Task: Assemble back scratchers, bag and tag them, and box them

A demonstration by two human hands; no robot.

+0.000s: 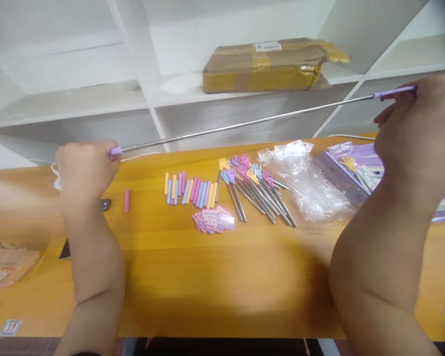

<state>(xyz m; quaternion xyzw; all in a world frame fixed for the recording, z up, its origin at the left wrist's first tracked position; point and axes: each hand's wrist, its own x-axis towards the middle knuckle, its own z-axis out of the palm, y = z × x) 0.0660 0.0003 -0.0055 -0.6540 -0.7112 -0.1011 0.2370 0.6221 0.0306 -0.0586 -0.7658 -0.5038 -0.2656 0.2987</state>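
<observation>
A telescopic back scratcher (244, 123), its thin metal rod drawn out long, stretches in the air between my hands, with its right end higher. My left hand (83, 165) is closed round its purple handle end. My right hand (417, 113) grips the purple head at the other end, mostly hidden by the fingers. Below on the table lie several back scratchers (263, 193) with hand-shaped heads in yellow, pink, blue and purple. Left of them are rows of coloured handle sleeves (196, 192) and a small pile of pink cards (213, 220).
Clear plastic bags (311, 183) lie right of the scratchers, beside purple packaging (341, 170). One pink sleeve (126, 200) lies apart near a small dark object (105, 204). A taped cardboard box (263, 66) rests on the white shelf (111, 104) behind the wooden table (222, 287).
</observation>
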